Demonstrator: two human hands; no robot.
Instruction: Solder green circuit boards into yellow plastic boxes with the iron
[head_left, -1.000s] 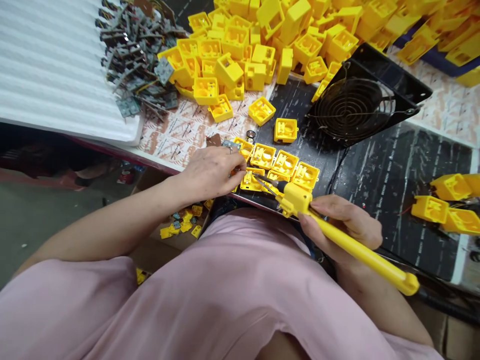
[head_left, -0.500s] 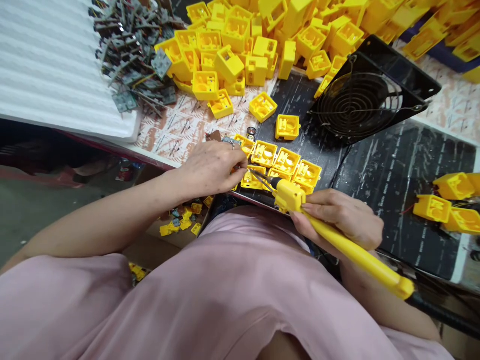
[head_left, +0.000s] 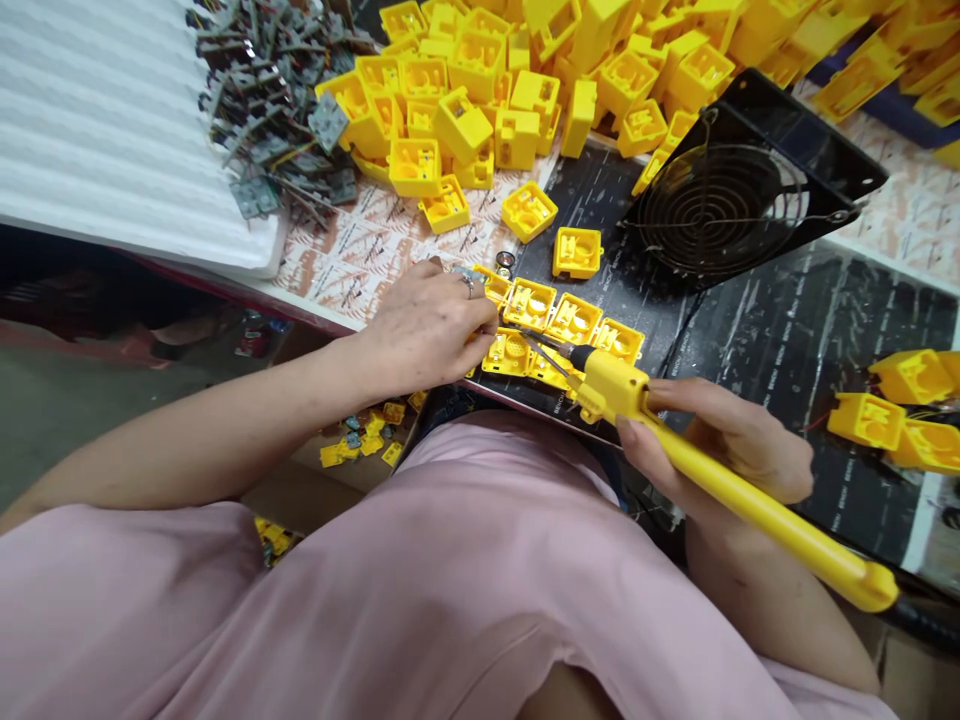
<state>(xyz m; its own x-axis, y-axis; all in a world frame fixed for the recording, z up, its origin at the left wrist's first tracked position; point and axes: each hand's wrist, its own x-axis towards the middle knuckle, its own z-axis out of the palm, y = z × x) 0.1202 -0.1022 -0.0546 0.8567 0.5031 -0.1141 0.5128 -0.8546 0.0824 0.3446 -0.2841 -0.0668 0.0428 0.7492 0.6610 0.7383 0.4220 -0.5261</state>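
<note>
My right hand (head_left: 750, 440) is wrapped round the yellow handle of a soldering iron (head_left: 615, 378), which points left with its thin metal tip over a cluster of open yellow plastic housings (head_left: 529, 303). The tip reaches near the fingertips of my left hand (head_left: 431, 325). Those fingers are pinched at the left end of the cluster, and what lies between them is hidden. Just under the tip is a front-row housing (head_left: 508, 350) with a round perforated patch inside. Two small round metal parts (head_left: 505, 262) lie behind the cluster.
A big heap of yellow housings (head_left: 461, 125) covers the back. Grey wired boards (head_left: 277, 110) are piled on white foam (head_left: 112, 130) at left. A black fan (head_left: 712, 210) stands at right, and more wired housings (head_left: 866, 420) lie at far right. Below the table edge are loose yellow pieces (head_left: 371, 440).
My right hand has drawn the soldering iron a little to the right, so more of the front-row housing shows. My left hand stays at almost the same place.
</note>
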